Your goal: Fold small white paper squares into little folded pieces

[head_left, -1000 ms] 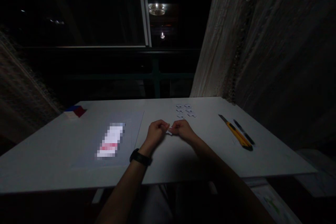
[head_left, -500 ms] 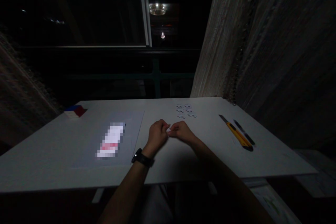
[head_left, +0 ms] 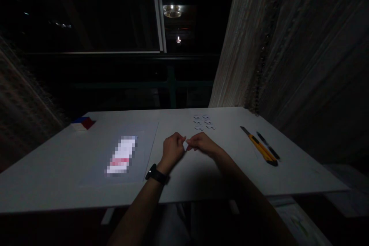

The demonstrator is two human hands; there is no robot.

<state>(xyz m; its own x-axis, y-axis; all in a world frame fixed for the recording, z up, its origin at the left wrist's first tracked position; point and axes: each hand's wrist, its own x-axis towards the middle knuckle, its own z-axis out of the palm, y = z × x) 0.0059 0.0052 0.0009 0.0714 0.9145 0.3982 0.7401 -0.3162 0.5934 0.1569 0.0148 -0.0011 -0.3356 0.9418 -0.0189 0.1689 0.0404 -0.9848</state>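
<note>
A small white piece, apparently paper (head_left: 185, 145), shows between my two hands above the middle of the table. My left hand (head_left: 173, 147), with a black watch on its wrist, pinches one side of it. From the other side, the fingertips of my right hand (head_left: 203, 144) are closed at its edge. Most of the piece is hidden by the fingers. Just beyond my right hand, several small white pieces with dark marks (head_left: 206, 122) lie in two columns.
A yellow box cutter (head_left: 263, 149) with its blade out lies at the right beside a dark pen (head_left: 268, 145). On the left, a blurred-out bright phone-like rectangle (head_left: 122, 155) rests on a pale sheet (head_left: 148, 142). A coloured cube (head_left: 82, 123) sits at the table's (head_left: 52, 173) far left.
My right hand's fingertips have shifted slightly right along the white piece, and the gap between the two hands is a little wider. My left hand is almost unmoved.
</note>
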